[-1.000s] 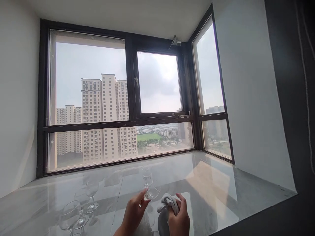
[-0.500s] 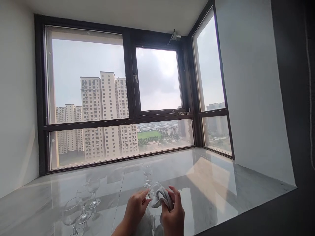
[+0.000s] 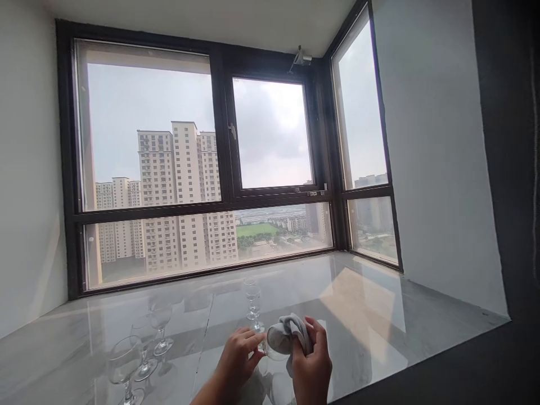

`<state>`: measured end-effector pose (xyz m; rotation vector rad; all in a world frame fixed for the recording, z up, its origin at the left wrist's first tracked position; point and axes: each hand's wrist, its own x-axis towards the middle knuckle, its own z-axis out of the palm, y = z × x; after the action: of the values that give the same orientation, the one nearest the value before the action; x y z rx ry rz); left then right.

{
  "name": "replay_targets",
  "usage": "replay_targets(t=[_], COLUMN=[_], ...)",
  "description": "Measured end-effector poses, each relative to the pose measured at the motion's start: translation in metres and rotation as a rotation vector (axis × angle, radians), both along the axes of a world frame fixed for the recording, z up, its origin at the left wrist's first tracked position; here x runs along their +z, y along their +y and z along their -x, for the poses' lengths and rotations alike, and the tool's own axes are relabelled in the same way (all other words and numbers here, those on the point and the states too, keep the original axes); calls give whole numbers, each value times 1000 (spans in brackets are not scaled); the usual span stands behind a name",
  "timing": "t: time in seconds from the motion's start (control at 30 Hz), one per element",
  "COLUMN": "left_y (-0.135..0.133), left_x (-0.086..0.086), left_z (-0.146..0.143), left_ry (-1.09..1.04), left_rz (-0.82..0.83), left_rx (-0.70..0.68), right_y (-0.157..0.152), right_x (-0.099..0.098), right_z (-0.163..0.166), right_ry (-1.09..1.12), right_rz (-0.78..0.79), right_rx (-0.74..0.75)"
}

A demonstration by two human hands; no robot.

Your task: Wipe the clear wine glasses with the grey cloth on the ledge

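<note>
A dark-framed window (image 3: 223, 140) turns a corner between pale walls (image 3: 439, 140), looking out on tall apartment blocks (image 3: 183, 174), a green field (image 3: 256, 229) and cloudy sky (image 3: 113, 95). A bright patch (image 3: 358, 298) shines on the glossy grey sill (image 3: 434, 306); the far right is dark.

No text, label, brand, number or sign can be read; a faint small mark (image 3: 236, 80) sits in the upper left corner of the middle window pane (image 3: 272, 135), too small to make out as lettering.
</note>
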<state>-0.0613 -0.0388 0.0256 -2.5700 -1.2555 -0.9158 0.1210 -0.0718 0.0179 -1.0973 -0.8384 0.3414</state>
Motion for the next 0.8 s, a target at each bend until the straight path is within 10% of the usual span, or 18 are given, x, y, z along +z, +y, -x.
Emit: replay_targets(t=[0.8], left_y=[9], left_x=[-2], left_z=[-1], left_ry=[-522], left_rz=[359], left_rx=[120], right_y=[3], right_x=[-14], right_z=[-9], right_ry=[-33], right_rz=[136], right_rx=[19])
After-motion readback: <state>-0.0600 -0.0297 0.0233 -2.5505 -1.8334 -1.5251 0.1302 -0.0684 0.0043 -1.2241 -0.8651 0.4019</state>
